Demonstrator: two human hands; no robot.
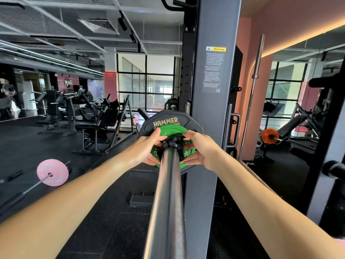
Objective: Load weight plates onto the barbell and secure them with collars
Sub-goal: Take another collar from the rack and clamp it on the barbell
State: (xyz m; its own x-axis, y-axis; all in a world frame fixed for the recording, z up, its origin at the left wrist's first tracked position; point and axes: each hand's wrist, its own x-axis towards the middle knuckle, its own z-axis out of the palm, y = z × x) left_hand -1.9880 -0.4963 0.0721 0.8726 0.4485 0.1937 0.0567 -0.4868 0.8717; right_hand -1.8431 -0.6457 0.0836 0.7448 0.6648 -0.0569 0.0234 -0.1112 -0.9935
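Both hands meet at a black collar (pixel 173 144) clamped round the barbell sleeve (pixel 168 193). The left hand (pixel 147 146) curls its thumb and fingers about the collar's left side, and the right hand (pixel 200 148) does the same on the right, fingertips on the collar and the lower fingers spread against the green plate (pixel 173 130). The collar sits flush against this small green plate, which lies flat against a larger black Hammer Strength plate (pixel 168 119) behind it on the same sleeve. Just right of the plates rises the grey rack upright (pixel 211 109), bearing a yellow-headed warning label (pixel 214 69). Well left of the sleeve, low on the floor, lies a pink plate (pixel 52 172) on a thin bar.
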